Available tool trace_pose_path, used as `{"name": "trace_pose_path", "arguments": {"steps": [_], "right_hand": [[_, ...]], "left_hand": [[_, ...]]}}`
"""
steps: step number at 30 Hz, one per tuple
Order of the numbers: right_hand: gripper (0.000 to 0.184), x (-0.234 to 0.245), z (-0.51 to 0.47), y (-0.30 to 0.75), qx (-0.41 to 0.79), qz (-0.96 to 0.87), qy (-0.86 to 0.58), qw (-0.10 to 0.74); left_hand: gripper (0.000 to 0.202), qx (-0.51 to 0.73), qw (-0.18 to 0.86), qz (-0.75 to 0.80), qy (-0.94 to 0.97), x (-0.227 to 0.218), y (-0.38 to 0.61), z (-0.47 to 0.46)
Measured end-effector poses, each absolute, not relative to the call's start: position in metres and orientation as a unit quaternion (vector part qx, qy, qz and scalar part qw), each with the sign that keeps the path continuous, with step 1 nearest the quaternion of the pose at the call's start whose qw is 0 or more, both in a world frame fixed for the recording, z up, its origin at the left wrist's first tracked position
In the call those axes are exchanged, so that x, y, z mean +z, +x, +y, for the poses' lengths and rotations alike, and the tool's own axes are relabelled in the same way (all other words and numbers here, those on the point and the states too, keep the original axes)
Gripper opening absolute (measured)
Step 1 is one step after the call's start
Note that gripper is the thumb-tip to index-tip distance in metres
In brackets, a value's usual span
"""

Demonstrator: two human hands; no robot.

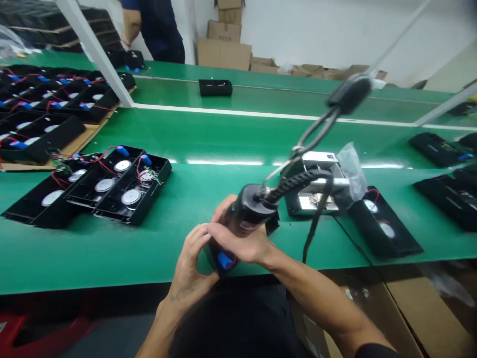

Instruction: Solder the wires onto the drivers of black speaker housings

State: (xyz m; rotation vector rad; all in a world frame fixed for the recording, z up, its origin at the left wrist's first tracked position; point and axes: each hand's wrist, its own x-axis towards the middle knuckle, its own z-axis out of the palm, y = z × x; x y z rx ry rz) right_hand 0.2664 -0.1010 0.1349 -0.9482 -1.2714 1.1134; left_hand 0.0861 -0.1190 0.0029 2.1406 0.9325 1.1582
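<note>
My right hand (244, 243) is wrapped round the black barrel of an electric screwdriver (253, 209), whose coiled cable runs up to a hanging hook (348, 97). My left hand (192, 258) is curled round a black plastic housing (223, 263) at the table's front edge, with a blue cylinder and red wire showing in it. The screwdriver's tip is hidden behind my hands.
Three open black housings (108, 186) with white discs and red wires lie front left. Trays of more housings (48, 107) fill the far left. A small metal box (316, 189) with a plastic bag and another housing (383, 226) sit right. A person (154, 27) stands behind the conveyor.
</note>
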Motion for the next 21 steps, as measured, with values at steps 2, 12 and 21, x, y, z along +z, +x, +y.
{"name": "trace_pose_path", "arguments": {"steps": [2, 12, 21], "right_hand": [[0.029, 0.136, -0.098, 0.266, 0.484, -0.542, -0.424, 0.541], [0.03, 0.134, -0.096, 0.275, 0.548, -0.454, -0.375, 0.594], [0.013, 0.162, -0.148, 0.318, 0.401, -0.44, -0.31, 0.742]], "left_hand": [[0.088, 0.42, 0.269, 0.358, 0.789, -0.003, 0.084, -0.12], [0.088, 0.403, 0.272, 0.37, 0.792, -0.017, 0.078, -0.117], [0.104, 0.369, 0.333, 0.497, 0.711, -0.027, 0.074, -0.12]]}}
